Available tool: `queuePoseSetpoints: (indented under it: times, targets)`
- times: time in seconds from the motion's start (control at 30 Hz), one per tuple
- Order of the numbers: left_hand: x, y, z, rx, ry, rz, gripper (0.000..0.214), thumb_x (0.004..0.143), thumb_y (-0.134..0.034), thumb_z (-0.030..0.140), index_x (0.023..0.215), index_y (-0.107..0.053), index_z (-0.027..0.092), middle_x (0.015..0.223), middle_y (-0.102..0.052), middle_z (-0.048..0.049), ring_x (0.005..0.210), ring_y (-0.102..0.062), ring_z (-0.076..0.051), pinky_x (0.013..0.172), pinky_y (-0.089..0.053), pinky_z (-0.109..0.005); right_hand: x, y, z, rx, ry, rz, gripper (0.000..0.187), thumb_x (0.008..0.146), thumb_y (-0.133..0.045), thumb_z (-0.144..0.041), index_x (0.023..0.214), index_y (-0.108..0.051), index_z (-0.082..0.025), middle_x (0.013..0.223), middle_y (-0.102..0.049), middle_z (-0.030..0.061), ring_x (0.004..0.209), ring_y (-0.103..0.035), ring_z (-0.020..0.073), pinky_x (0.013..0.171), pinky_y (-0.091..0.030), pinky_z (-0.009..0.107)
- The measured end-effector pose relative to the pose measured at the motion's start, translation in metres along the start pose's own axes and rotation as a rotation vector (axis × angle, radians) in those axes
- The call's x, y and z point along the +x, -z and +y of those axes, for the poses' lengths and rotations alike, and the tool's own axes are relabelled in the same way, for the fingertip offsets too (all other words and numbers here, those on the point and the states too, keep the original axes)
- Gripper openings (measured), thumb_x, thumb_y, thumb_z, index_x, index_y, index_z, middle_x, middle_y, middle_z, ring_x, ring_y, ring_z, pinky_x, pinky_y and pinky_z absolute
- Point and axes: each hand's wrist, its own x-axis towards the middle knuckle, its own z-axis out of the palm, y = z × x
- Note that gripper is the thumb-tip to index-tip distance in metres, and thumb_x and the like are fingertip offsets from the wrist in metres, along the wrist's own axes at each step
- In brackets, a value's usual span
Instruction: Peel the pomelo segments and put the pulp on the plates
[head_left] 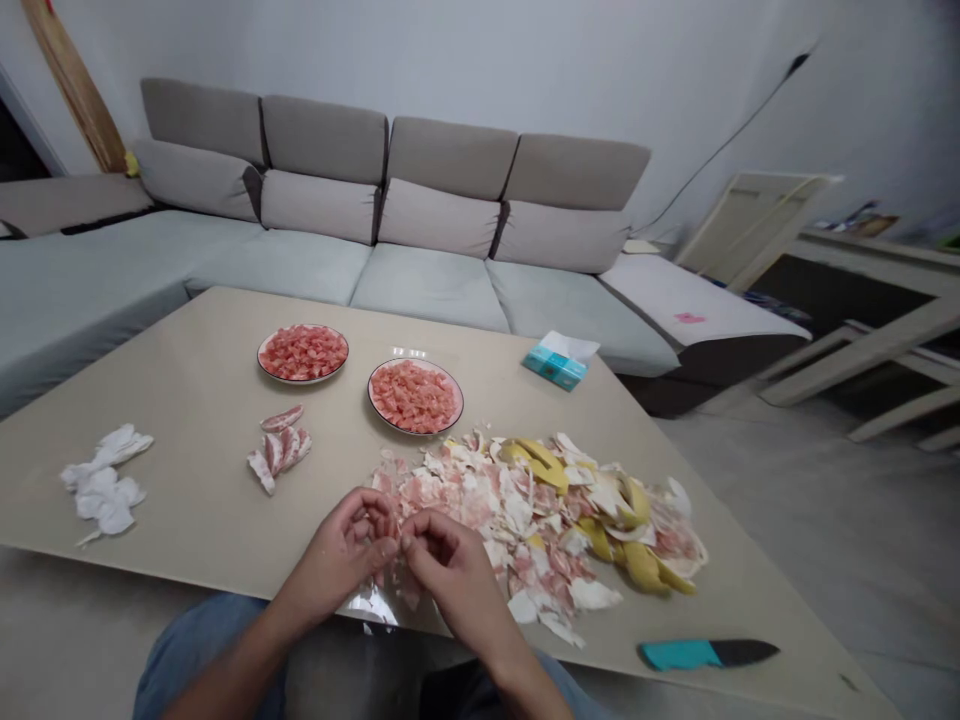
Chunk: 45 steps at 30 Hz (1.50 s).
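My left hand (346, 553) and my right hand (444, 562) meet at the near edge of the beige table (202, 390), fingers curled together around a pink pomelo segment (392, 528) held between them. Just beyond them lies a big heap of peel and membrane scraps (547, 520), white, pink and yellow. Several unpeeled segments (279, 447) lie to the left of my hands. Two plates hold peeled pink flesh, a left plate (303, 353) and a right plate (415, 396).
A knife with a teal handle (707, 654) lies at the near right edge. Crumpled white tissues (106, 482) sit at the left, a teal tissue pack (559, 360) at the far right. A grey sofa (375, 230) runs behind the table.
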Motion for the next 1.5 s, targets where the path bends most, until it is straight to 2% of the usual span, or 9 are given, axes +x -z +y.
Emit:
queuePoseSetpoints:
  times: [0.2,0.27,0.47,0.63,0.73,1.0,1.13,1.3,1.5]
  targets:
    - [-0.0025,-0.0062,0.0066,0.007,-0.004,0.071,0.028,0.070,-0.078,0.031,0.088,-0.063,0.015,0.080,-0.062,-0.0012,0.078,-0.058,-0.013,0.071,-0.048,-0.022,0.0009,-0.0044,0.0019,0.000,0.011,0.018,0.015,0.073,-0.062,-0.030,0.068,-0.057,-0.017,0.057,-0.045,-0.0051,0.052,-0.037,0.0096,0.050,-0.028,0.021]
    - [-0.0028,-0.0051,0.0076,-0.010,0.004,0.085,0.026,0.072,-0.077,0.030,0.088,-0.064,0.015,0.079,-0.063,-0.0012,0.076,-0.059,-0.013,0.072,-0.048,-0.023,0.0013,-0.0032,0.0023,0.041,0.006,0.022,0.017,0.073,-0.063,-0.031,0.068,-0.056,-0.017,0.057,-0.046,-0.0050,0.051,-0.037,0.0094,0.050,-0.028,0.021]
    - [-0.0004,0.0004,0.0092,-0.013,-0.036,0.270,0.020,0.075,-0.073,0.028,0.088,-0.063,0.017,0.078,-0.063,0.0009,0.069,-0.057,-0.010,0.064,-0.046,-0.018,0.0014,0.0023,0.0015,0.117,0.003,0.046,0.028,0.079,-0.061,-0.044,0.072,-0.052,-0.019,0.056,-0.043,-0.0064,0.047,-0.037,0.0087,0.046,-0.030,0.021]
    - [-0.0023,-0.0062,0.0100,0.180,-0.168,0.248,0.015,0.072,-0.073,0.018,0.086,-0.067,0.018,0.085,-0.063,-0.0013,0.077,-0.060,-0.013,0.069,-0.049,-0.021,-0.0021,-0.0044,0.0005,-0.146,0.143,0.086,0.022,0.082,-0.064,-0.039,0.083,-0.058,-0.018,0.065,-0.052,-0.0026,0.056,-0.046,0.0118,0.052,-0.035,0.022]
    - [-0.0035,-0.0095,0.0084,0.206,-0.189,0.235,0.014,0.072,-0.073,0.017,0.085,-0.068,0.018,0.089,-0.063,-0.0025,0.082,-0.061,-0.015,0.071,-0.051,-0.022,-0.0032,-0.0063,0.0009,-0.214,0.184,0.073,0.022,0.089,-0.056,-0.039,0.082,-0.061,-0.018,0.070,-0.057,0.0002,0.061,-0.050,0.0132,0.056,-0.038,0.024]
    - [-0.0044,-0.0051,0.0060,-0.100,0.019,0.185,0.018,0.078,-0.072,0.028,0.092,-0.067,0.017,0.082,-0.067,-0.0024,0.075,-0.062,-0.013,0.075,-0.052,-0.025,-0.0045,-0.0047,0.0036,0.018,0.129,-0.040,0.029,0.092,-0.052,-0.045,0.079,-0.052,-0.019,0.064,-0.056,-0.0014,0.058,-0.053,0.0132,0.057,-0.041,0.024]
    - [-0.0054,-0.0039,0.0069,-0.133,0.028,0.163,0.020,0.078,-0.072,0.029,0.092,-0.067,0.016,0.084,-0.067,-0.0035,0.077,-0.062,-0.014,0.076,-0.051,-0.026,-0.0046,-0.0056,0.0029,-0.012,0.152,-0.030,0.027,0.093,-0.052,-0.044,0.080,-0.053,-0.020,0.066,-0.057,-0.0010,0.060,-0.053,0.0135,0.057,-0.041,0.024]
    - [-0.0035,-0.0029,0.0053,-0.076,-0.006,0.202,0.026,0.069,-0.081,0.027,0.088,-0.067,0.017,0.085,-0.067,-0.0020,0.079,-0.061,-0.013,0.072,-0.048,-0.020,-0.0049,-0.0056,0.0014,-0.184,0.220,-0.028,0.025,0.093,-0.051,-0.039,0.078,-0.055,-0.019,0.072,-0.057,0.0009,0.067,-0.053,0.0145,0.061,-0.041,0.025]
    - [-0.0039,-0.0062,0.0080,-0.211,0.032,0.188,0.024,0.072,-0.079,0.028,0.088,-0.068,0.014,0.071,-0.066,-0.0011,0.065,-0.060,-0.010,0.066,-0.049,-0.020,-0.0043,-0.0059,-0.0003,-0.033,0.160,-0.072,0.027,0.093,-0.051,-0.043,0.081,-0.054,-0.019,0.069,-0.056,-0.0006,0.062,-0.052,0.0134,0.060,-0.041,0.024]
